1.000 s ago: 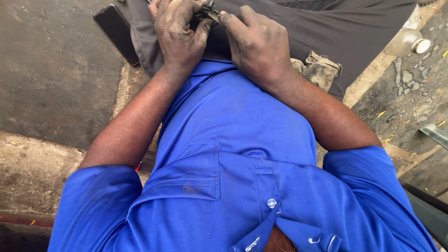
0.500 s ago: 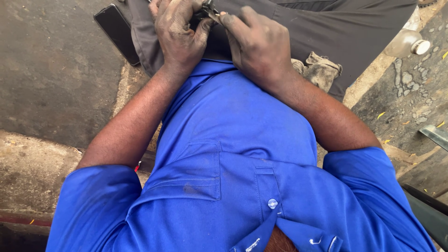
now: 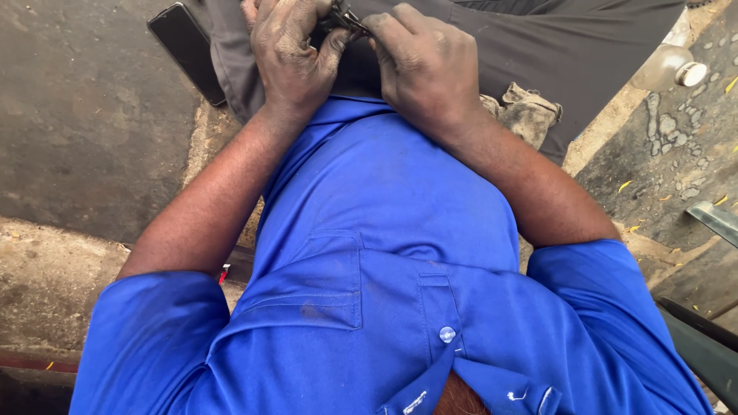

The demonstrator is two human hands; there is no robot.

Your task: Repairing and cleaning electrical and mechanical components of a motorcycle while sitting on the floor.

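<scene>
Fingers: the fingers (image 3: 388, 27) of both hands curl in and pinch a small dark metal part (image 3: 342, 15) between them, the tips grimy and pressed close against it.
Left hand: the left hand (image 3: 292, 54) closes over the near left side of the metal part, thumb bent in toward it, knuckles up.
Right hand: the right hand (image 3: 427, 65) sits just right of the metal part, its forefinger and thumb clamped on the piece's edge; the two hands touch at the part.
Metal part: it sits at the top edge of the view, over the lap, only a sliver showing between the hands; I cannot tell its full shape.
Trousers: the dark grey trousers (image 3: 553, 46) lie directly under and beyond the metal part.
Shirt: a bright blue shirt (image 3: 384, 253) with a chest pocket and a white button fills the view below the metal part.
Phone: a black phone (image 3: 184, 50) lies well left of the metal part, beside the trouser leg, on the concrete ground (image 3: 77, 131).
Rag: a dirty grey cloth (image 3: 526, 111) lies right of and below the metal part, by the right forearm.
Bottle: a clear plastic bottle (image 3: 669, 68) with a pale cap lies far right of the metal part on cracked ground.
</scene>
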